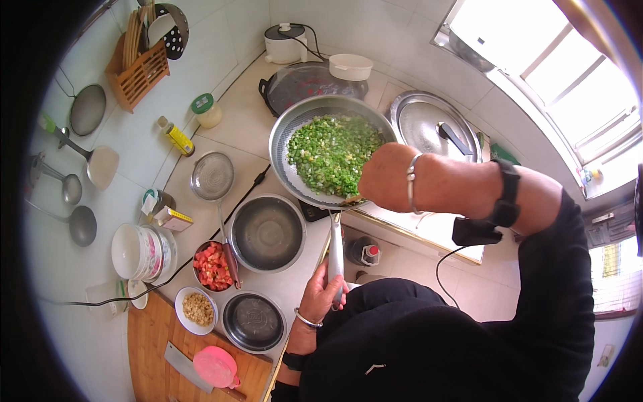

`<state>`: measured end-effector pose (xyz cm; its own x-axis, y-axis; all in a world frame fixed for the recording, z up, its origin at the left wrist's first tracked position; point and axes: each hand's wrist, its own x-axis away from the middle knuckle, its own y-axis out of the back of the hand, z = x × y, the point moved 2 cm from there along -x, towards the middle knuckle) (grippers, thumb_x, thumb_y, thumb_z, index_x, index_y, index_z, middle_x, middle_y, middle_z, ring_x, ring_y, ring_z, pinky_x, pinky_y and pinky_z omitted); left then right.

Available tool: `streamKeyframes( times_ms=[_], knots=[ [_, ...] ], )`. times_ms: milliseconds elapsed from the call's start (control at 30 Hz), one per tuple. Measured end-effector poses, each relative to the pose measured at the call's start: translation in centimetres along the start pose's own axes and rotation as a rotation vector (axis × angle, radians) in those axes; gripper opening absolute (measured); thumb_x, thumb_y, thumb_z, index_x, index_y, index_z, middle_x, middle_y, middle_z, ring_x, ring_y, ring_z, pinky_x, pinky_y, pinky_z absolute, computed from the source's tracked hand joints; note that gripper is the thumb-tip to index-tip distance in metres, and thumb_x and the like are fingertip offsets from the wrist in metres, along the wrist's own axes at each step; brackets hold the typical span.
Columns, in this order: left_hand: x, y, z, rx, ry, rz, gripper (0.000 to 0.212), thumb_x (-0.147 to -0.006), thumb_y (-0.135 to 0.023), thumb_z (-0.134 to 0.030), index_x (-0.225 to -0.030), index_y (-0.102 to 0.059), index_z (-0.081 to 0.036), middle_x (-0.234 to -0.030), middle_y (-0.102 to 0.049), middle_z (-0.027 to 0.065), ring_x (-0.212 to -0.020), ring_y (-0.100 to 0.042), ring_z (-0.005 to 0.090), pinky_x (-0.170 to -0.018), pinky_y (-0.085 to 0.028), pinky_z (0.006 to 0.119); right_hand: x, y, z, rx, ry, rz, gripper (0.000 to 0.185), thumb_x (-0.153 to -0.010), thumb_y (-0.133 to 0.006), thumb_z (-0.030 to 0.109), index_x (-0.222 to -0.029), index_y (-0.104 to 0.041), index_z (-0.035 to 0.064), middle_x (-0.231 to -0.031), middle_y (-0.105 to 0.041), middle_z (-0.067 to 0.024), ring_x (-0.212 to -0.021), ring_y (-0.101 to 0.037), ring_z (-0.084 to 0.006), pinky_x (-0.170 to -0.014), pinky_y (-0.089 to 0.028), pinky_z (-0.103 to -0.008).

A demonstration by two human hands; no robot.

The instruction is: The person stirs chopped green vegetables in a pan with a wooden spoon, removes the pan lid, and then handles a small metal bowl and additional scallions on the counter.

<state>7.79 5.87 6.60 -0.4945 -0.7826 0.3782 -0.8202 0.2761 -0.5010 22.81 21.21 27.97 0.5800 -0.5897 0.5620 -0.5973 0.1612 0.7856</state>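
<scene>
A metal frying pan (pixel 279 151) with a textured inner wall holds chopped green vegetables (pixel 334 151) mixed with small pale bits. My left hand (pixel 324 291) is closed round the pan's long silver handle (pixel 335 251). Over the right side of the pan is my right hand (pixel 384 176), its fingers curled round a utensil that is mostly hidden. A brown, wooden-looking part of the utensil (pixel 353 200) shows at the pan's near rim. Chopped tomatoes (pixel 213 266) fill a bowl left of the handle, and a white bowl (pixel 179 301) holds chopped light-brown bits (pixel 198 309).
Two metal bowls (pixel 269 233) (pixel 253 321) and a mesh strainer (pixel 212 176) lie left of the pan. A cleaver (pixel 183 366) and a pink container (pixel 216 367) rest on the cutting board (pixel 150 341). Behind the pan sit a dark griddle (pixel 286 93) and a metal lid (pixel 417 120).
</scene>
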Motion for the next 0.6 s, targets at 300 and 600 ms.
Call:
streamKeyframes(
  times_ms=[300, 600],
  knots=[
    [0.0, 0.0, -0.1, 0.001, -0.001, -0.002, 0.048, -0.094, -0.049, -0.017, -0.135, -0.031, -0.002, -0.075, -0.058, 0.0086, -0.051, -0.054, 0.0108, -0.045, -0.046, 0.021, 1.5, 0.2, -1.7, 0.004, -0.082, -0.017, 0.007, -0.071, -0.062, 0.01, -0.071, -0.069, 0.0086, -0.071, -0.067, -0.0102, -0.072, -0.067, -0.0285, -0.063, -0.053, -0.0385],
    [-0.2, 0.0, -0.2, -0.023, 0.014, 0.013, 0.048, -0.094, -0.05, -0.017, -0.135, -0.032, -0.002, -0.076, -0.058, 0.0081, -0.052, -0.054, 0.0105, -0.046, -0.047, 0.022, 0.8, -2.0, -4.0, -0.018, -0.24, 0.061, 0.012, -0.072, -0.065, 0.011, -0.082, -0.071, 0.0089, -0.083, -0.069, -0.0105, -0.082, -0.067, -0.0268, -0.068, -0.053, -0.0361]
  ],
)
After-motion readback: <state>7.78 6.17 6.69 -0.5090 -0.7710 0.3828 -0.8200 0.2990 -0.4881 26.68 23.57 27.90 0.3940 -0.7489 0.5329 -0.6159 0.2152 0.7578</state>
